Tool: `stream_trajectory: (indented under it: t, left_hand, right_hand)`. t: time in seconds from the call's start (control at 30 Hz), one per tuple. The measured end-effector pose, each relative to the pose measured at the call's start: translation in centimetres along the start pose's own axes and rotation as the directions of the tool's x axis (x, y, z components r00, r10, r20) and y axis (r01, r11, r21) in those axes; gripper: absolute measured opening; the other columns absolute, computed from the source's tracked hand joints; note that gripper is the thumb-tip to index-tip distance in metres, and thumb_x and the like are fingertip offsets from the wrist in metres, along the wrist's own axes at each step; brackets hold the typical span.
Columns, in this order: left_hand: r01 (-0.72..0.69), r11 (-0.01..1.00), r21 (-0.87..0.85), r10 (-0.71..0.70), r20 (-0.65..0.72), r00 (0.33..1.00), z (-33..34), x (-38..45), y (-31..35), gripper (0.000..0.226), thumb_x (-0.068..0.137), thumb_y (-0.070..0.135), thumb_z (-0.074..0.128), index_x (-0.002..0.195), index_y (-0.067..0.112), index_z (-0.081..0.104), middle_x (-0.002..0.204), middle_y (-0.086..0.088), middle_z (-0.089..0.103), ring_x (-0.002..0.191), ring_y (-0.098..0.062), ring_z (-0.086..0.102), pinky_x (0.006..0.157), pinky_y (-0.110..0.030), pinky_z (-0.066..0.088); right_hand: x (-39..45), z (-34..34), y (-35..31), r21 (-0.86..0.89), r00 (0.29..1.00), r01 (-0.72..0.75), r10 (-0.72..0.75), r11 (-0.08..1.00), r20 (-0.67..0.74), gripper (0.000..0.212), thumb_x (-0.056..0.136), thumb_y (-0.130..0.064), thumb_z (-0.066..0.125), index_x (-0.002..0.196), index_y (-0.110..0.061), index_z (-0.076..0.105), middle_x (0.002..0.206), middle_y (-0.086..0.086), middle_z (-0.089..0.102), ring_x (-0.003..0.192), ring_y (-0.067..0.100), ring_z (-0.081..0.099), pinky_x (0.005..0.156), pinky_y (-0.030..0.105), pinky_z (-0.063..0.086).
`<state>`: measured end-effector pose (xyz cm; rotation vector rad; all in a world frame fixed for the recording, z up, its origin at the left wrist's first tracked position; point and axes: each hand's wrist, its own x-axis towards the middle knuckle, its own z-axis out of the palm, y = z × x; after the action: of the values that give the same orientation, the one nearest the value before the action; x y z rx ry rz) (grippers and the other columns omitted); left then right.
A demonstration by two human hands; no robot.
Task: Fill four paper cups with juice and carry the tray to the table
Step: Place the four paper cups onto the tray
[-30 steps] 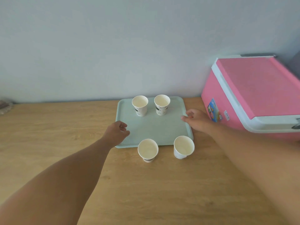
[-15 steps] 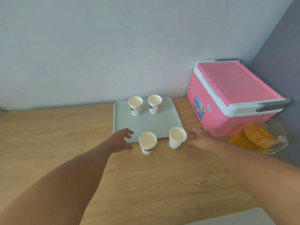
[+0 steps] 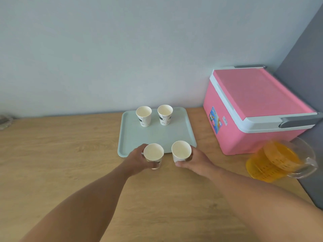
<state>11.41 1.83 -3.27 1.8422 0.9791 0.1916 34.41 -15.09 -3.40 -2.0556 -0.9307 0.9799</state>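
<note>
Pink cooler [image 3: 258, 109] on wooden counter [image 3: 61, 154]

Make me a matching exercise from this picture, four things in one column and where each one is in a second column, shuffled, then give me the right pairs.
Things:
1. Two far paper cups
2. Cooler box
3. Juice pitcher
4. Two near paper cups

Places:
A. In the hands, left hand and right hand, at the tray's near edge
B. On the wooden counter near its right edge, in front of the pink box
C. Standing at the back of the tray
D. In the corner, right of the tray

Pairs: 1-C, 2-D, 3-B, 4-A
</note>
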Motion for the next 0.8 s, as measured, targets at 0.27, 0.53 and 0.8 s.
stream_trajectory:
  t: [0.27,0.53,0.8]
  left_hand:
    - [0.021,0.997,-0.077,-0.042,-0.285,0.958,-4.0,1.2,1.4,0.066,0.063,0.044,0.095,0.118,0.035,0.061,0.108,0.013,0.071,0.093,-0.006,0.07,0.082,-0.033,0.055]
    - [0.066,0.996,-0.058,-0.081,-0.328,0.941,-3.2,3.7,1.2,0.069,0.063,0.045,0.094,0.12,0.033,0.058,0.109,0.017,0.067,0.093,-0.004,0.067,0.077,-0.03,0.051]
    - [0.078,0.995,-0.066,-0.094,-0.299,0.95,-2.4,6.7,1.0,0.074,0.063,0.042,0.095,0.126,0.03,0.056,0.113,0.014,0.066,0.093,-0.006,0.067,0.072,-0.024,0.047]
  right_hand:
    - [3.7,-1.3,-4.7,-0.015,0.996,0.086,-0.086,0.996,-0.034,0.056,0.07,-0.044,0.092,0.119,-0.041,0.065,0.11,-0.02,0.073,0.108,0.003,0.066,0.088,0.026,0.053]
    - [8.3,0.7,-6.9,-0.051,0.999,0.036,-0.037,0.998,-0.005,0.07,0.074,-0.042,0.09,0.137,-0.034,0.06,0.112,-0.016,0.067,0.105,0.01,0.063,0.074,0.021,0.045]
    - [10.7,1.8,-5.8,-0.009,0.999,-0.032,0.031,0.999,-0.027,0.069,0.074,-0.042,0.091,0.135,-0.032,0.06,0.108,-0.017,0.066,0.103,0.011,0.064,0.073,0.019,0.044]
